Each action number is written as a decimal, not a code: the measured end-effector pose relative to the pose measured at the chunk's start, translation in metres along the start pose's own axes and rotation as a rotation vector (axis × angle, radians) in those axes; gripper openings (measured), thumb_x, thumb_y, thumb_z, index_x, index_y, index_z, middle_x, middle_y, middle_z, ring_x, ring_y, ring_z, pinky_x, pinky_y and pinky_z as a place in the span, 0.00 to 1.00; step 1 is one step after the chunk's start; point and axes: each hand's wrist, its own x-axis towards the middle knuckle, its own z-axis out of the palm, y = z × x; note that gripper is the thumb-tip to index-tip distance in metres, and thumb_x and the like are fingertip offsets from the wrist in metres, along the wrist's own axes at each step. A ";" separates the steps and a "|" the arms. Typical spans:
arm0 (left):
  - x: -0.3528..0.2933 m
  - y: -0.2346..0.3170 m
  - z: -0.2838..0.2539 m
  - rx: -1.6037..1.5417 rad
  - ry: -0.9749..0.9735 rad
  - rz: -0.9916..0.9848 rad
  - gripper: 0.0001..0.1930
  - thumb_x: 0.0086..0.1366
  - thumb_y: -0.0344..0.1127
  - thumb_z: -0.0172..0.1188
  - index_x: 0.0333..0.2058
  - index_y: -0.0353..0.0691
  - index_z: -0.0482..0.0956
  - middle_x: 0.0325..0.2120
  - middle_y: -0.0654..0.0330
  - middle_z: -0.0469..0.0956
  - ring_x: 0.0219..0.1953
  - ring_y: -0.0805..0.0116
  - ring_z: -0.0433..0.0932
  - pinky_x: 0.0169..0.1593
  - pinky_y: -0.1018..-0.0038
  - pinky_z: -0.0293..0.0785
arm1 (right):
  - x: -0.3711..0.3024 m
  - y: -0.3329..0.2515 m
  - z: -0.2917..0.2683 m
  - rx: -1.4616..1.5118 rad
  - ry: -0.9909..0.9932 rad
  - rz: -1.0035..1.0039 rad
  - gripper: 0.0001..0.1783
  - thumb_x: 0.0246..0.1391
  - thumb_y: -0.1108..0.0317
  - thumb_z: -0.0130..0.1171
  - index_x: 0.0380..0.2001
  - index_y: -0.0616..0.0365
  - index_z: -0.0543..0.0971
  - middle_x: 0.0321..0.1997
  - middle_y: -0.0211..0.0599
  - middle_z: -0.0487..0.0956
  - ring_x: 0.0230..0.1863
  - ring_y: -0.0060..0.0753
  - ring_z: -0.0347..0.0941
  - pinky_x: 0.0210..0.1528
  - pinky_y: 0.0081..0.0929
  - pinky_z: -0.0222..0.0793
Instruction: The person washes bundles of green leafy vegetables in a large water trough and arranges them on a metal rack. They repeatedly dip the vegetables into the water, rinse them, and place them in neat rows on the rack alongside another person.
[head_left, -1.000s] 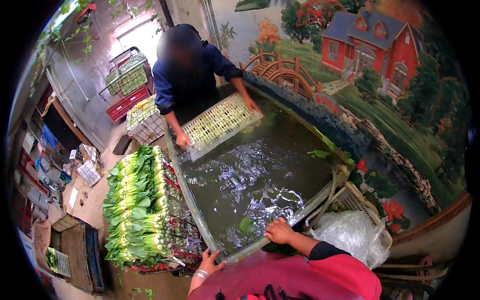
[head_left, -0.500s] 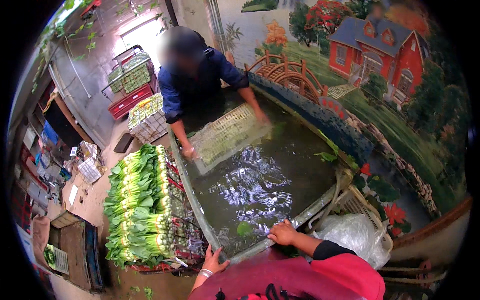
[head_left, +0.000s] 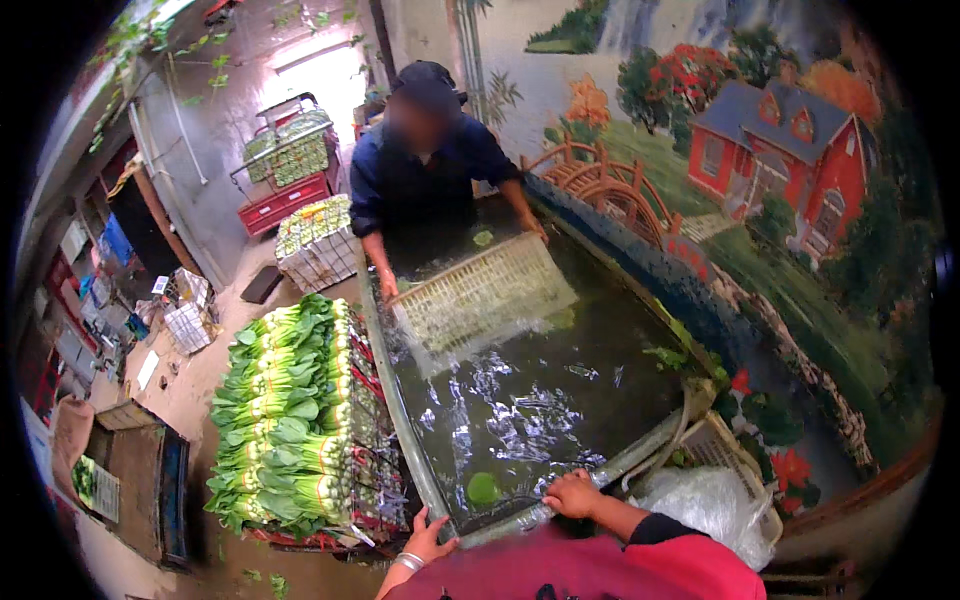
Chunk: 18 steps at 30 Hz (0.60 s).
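Note:
Both my hands are at the near rim of a water tank (head_left: 632, 458). My left hand (head_left: 428, 538), with a bracelet at the wrist, lies on the near left corner, its fingers apart. My right hand (head_left: 572, 494) has its fingers curled over the near edge; their tips are partly hidden. In the dark, rippling water between me and a co-worker (head_left: 425, 180) is a pale slotted plastic crate (head_left: 490, 295). The co-worker's two hands hold it by its ends at the far side, tilted, its lower edge in the water. A round green leaf (head_left: 483, 488) floats near my hands.
Bundled leafy greens (head_left: 285, 420) are stacked left of the tank. Behind them stand a filled crate (head_left: 315, 240) and a loaded red cart (head_left: 285, 205). A clear plastic bag (head_left: 705, 510) and a basket (head_left: 715, 440) sit right. A painted wall (head_left: 640, 150) borders the tank.
The co-worker has lifted the crate further out of the water and tilted it more steeply. My hands stay on the rim; the whole view has shifted slightly.

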 end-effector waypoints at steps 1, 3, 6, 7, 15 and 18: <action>0.002 0.003 -0.002 -0.039 -0.023 -0.026 0.41 0.58 0.62 0.70 0.66 0.48 0.72 0.72 0.31 0.43 0.73 0.30 0.51 0.71 0.53 0.62 | 0.002 0.003 0.003 0.002 -0.009 0.013 0.23 0.67 0.42 0.47 0.40 0.43 0.85 0.45 0.34 0.83 0.53 0.43 0.76 0.58 0.53 0.59; 0.003 0.017 -0.011 -0.123 -0.076 -0.076 0.41 0.58 0.63 0.70 0.66 0.48 0.73 0.72 0.31 0.43 0.73 0.30 0.50 0.72 0.54 0.60 | -0.006 0.006 0.007 0.017 0.012 0.014 0.23 0.67 0.42 0.47 0.39 0.42 0.85 0.45 0.33 0.83 0.54 0.43 0.76 0.59 0.52 0.59; 0.001 0.008 -0.009 -0.109 -0.050 -0.039 0.41 0.58 0.64 0.70 0.65 0.50 0.73 0.72 0.32 0.43 0.73 0.30 0.50 0.72 0.54 0.61 | 0.000 0.004 0.008 0.066 -0.016 0.018 0.26 0.67 0.40 0.46 0.43 0.44 0.85 0.46 0.36 0.83 0.56 0.44 0.77 0.62 0.56 0.59; 0.001 0.001 -0.007 -0.081 -0.027 -0.007 0.41 0.58 0.64 0.70 0.65 0.50 0.73 0.72 0.32 0.43 0.73 0.30 0.51 0.71 0.54 0.62 | 0.003 0.003 0.008 0.085 -0.034 0.027 0.26 0.67 0.40 0.46 0.43 0.44 0.85 0.47 0.35 0.83 0.56 0.44 0.76 0.63 0.56 0.58; 0.000 -0.001 -0.003 -0.194 -0.030 -0.073 0.39 0.58 0.59 0.72 0.65 0.51 0.74 0.73 0.36 0.43 0.68 0.37 0.65 0.64 0.58 0.73 | -0.001 0.004 0.013 0.078 0.006 0.053 0.26 0.67 0.40 0.47 0.45 0.45 0.85 0.53 0.37 0.81 0.61 0.47 0.73 0.67 0.60 0.53; 0.003 0.017 -0.009 -0.221 -0.063 -0.106 0.39 0.57 0.55 0.74 0.65 0.48 0.74 0.73 0.37 0.44 0.66 0.41 0.69 0.62 0.59 0.75 | -0.001 0.007 0.006 0.058 0.005 0.038 0.23 0.67 0.41 0.49 0.44 0.42 0.84 0.49 0.34 0.82 0.56 0.45 0.75 0.62 0.55 0.57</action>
